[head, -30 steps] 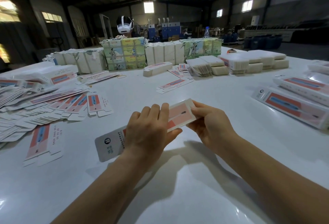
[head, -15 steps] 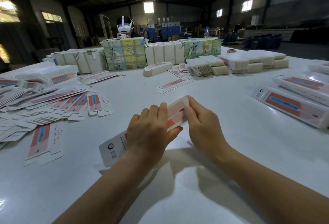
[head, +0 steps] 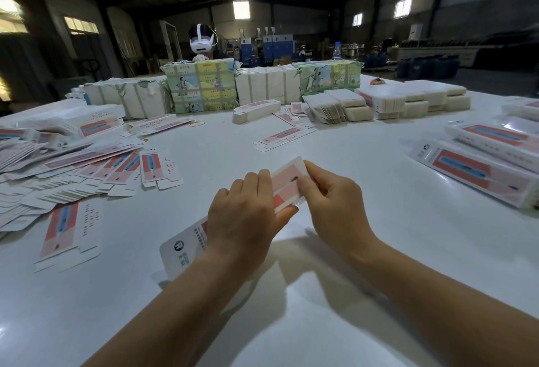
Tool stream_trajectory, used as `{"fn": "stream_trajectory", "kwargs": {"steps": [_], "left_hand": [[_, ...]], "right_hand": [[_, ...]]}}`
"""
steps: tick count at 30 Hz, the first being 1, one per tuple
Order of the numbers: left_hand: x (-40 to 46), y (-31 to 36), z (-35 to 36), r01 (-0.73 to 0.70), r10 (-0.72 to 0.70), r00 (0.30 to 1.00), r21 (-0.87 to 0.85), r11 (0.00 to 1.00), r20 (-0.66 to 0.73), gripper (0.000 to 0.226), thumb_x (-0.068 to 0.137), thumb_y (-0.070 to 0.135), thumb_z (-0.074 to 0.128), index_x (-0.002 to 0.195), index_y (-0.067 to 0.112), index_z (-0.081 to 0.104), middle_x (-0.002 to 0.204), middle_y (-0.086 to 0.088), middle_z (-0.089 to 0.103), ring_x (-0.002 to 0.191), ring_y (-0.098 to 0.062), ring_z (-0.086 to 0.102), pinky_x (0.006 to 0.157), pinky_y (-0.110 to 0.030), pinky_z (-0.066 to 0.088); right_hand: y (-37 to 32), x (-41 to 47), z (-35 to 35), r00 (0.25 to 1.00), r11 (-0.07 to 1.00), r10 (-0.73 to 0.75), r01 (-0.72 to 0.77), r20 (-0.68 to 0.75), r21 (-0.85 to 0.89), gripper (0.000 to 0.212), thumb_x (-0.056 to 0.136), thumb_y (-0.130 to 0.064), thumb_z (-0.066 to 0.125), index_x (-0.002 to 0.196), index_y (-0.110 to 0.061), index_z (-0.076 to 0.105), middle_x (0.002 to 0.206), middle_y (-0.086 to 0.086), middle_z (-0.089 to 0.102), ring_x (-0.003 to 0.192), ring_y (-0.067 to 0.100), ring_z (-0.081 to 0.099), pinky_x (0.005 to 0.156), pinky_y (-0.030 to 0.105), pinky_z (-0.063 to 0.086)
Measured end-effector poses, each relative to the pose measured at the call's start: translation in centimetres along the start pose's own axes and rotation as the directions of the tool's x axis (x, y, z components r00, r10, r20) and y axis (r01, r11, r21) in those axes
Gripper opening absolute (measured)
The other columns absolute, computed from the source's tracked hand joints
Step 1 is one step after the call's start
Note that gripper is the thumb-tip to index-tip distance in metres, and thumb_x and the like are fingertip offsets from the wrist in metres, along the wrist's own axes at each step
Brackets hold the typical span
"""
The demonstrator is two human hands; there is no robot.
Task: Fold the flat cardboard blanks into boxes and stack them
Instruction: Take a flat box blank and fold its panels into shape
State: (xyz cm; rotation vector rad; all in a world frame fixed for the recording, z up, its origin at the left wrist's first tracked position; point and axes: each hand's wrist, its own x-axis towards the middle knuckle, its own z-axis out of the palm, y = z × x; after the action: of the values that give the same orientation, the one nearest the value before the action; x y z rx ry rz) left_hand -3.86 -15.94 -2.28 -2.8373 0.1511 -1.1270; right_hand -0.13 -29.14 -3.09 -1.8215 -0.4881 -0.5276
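Note:
A long white and pink cardboard box [head: 287, 188] lies slanted above the white table [head: 350, 250] in front of me. My left hand [head: 242, 221] grips its middle, fingers over the top and thumb underneath. My right hand [head: 332, 203] pinches the box's far right end with curled fingers. The box's near end with a round logo [head: 182, 253] sticks out below my left wrist. Flat pink and blue blanks [head: 87, 168] lie fanned out at the left. Folded boxes [head: 478, 171] lie at the right edge.
Wrapped bundles of blanks [head: 201, 86] and white stacks [head: 414, 101] line the far side of the table. A single flat blank [head: 283, 137] lies mid-table, another [head: 65, 235] near left. A person wearing a white headset [head: 201, 40] sits behind the bundles.
My right hand has moved left along the box's far end and closed its fingers on it. The box has tilted a little steeper; my left hand keeps its grip.

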Motion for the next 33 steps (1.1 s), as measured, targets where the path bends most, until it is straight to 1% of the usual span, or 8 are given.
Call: {"fn": "stream_trajectory", "kwargs": {"steps": [6, 13, 15, 17, 20, 23, 27, 33], "left_hand": [[-0.1, 0.1, 0.0, -0.026, 0.028, 0.999, 0.086, 0.996, -0.03, 0.062, 0.07, 0.05, 0.075, 0.102, -0.003, 0.066, 0.073, -0.011, 0.062, 0.056, -0.026, 0.058, 0.048, -0.03, 0.047], [-0.2, -0.1, 0.1, -0.063, 0.074, 0.995, 0.144, 0.987, -0.072, 0.062, 0.066, 0.051, 0.077, 0.097, -0.002, 0.068, 0.069, -0.01, 0.061, 0.054, -0.025, 0.056, 0.047, -0.028, 0.044], [-0.1, -0.1, 0.1, -0.064, 0.075, 0.994, 0.144, 0.988, -0.076, 0.064, 0.065, 0.052, 0.078, 0.098, -0.001, 0.068, 0.071, -0.01, 0.062, 0.056, -0.025, 0.057, 0.048, -0.029, 0.045], [0.0, 0.1, 0.1, -0.078, 0.09, 0.993, 0.148, 0.986, -0.076, 0.063, 0.067, 0.053, 0.076, 0.099, 0.0, 0.067, 0.073, -0.01, 0.062, 0.058, -0.025, 0.057, 0.049, -0.032, 0.045], [-0.1, 0.7, 0.0, -0.086, 0.096, 0.992, 0.126, 0.988, -0.077, 0.061, 0.068, 0.052, 0.075, 0.099, 0.0, 0.067, 0.073, -0.01, 0.062, 0.058, -0.025, 0.057, 0.049, -0.031, 0.044], [-0.2, 0.9, 0.0, -0.086, 0.095, 0.993, 0.108, 0.99, -0.077, 0.061, 0.069, 0.052, 0.074, 0.098, -0.001, 0.067, 0.072, -0.01, 0.061, 0.057, -0.025, 0.057, 0.049, -0.03, 0.044], [-0.3, 1.0, -0.1, -0.09, 0.097, 0.993, 0.106, 0.99, -0.064, 0.06, 0.069, 0.052, 0.075, 0.097, -0.001, 0.068, 0.071, -0.01, 0.061, 0.056, -0.024, 0.056, 0.048, -0.029, 0.045], [-0.1, 0.2, -0.3, -0.018, 0.019, 0.999, -0.014, 1.0, 0.032, 0.061, 0.08, 0.054, 0.06, 0.109, 0.0, 0.063, 0.082, -0.011, 0.063, 0.065, -0.028, 0.059, 0.053, -0.034, 0.047]], "right_hand": [[0.2, 0.1, -0.2, 1.0, 0.999, -0.024, 0.025, 0.011, -0.046, 0.022, 0.097, -0.012, 0.05, 0.102, -0.007, 0.071, 0.081, 0.003, 0.071, 0.07, 0.008, 0.056, 0.054, 0.014, 0.043], [0.4, 0.4, -0.4, 1.0, 1.0, -0.005, 0.005, 0.018, -0.01, 0.02, 0.094, -0.009, 0.053, 0.091, -0.008, 0.073, 0.079, 0.008, 0.072, 0.072, 0.028, 0.06, 0.064, 0.039, 0.05], [0.2, 0.5, -0.3, 0.996, 0.99, 0.084, -0.088, 0.037, 0.107, 0.024, 0.094, -0.009, 0.051, 0.081, -0.018, 0.07, 0.078, 0.001, 0.07, 0.074, 0.023, 0.061, 0.069, 0.036, 0.051], [0.1, 0.6, -0.1, 0.989, 0.974, 0.138, -0.144, 0.045, 0.177, 0.026, 0.096, -0.012, 0.05, 0.073, -0.011, 0.062, 0.066, 0.001, 0.06, 0.065, 0.017, 0.052, 0.064, 0.034, 0.044], [0.4, 0.5, -0.1, 0.995, 0.989, 0.096, -0.098, 0.025, 0.111, 0.029, 0.097, -0.014, 0.049, 0.073, 0.0, 0.055, 0.061, 0.008, 0.05, 0.06, 0.014, 0.042, 0.057, 0.033, 0.038], [0.5, 0.2, -0.3, 0.999, 0.999, 0.034, -0.034, -0.011, 0.034, 0.028, 0.097, -0.013, 0.049, 0.073, -0.004, 0.059, 0.058, 0.001, 0.052, 0.055, 0.011, 0.042, 0.052, 0.022, 0.035], [0.4, 0.1, -0.1, 1.0, 0.999, 0.024, -0.025, -0.014, -0.041, 0.027, 0.098, -0.017, 0.049, 0.116, -0.008, 0.068, 0.098, 0.002, 0.071, 0.075, 0.009, 0.058, 0.062, 0.005, 0.043], [0.3, 0.4, 0.2, 0.984, 0.982, 0.157, -0.165, 0.086, 0.087, 0.039, 0.1, -0.02, 0.046, 0.138, -0.012, 0.049, 0.122, -0.011, 0.055, 0.108, 0.006, 0.052, 0.074, -0.007, 0.036]]}}
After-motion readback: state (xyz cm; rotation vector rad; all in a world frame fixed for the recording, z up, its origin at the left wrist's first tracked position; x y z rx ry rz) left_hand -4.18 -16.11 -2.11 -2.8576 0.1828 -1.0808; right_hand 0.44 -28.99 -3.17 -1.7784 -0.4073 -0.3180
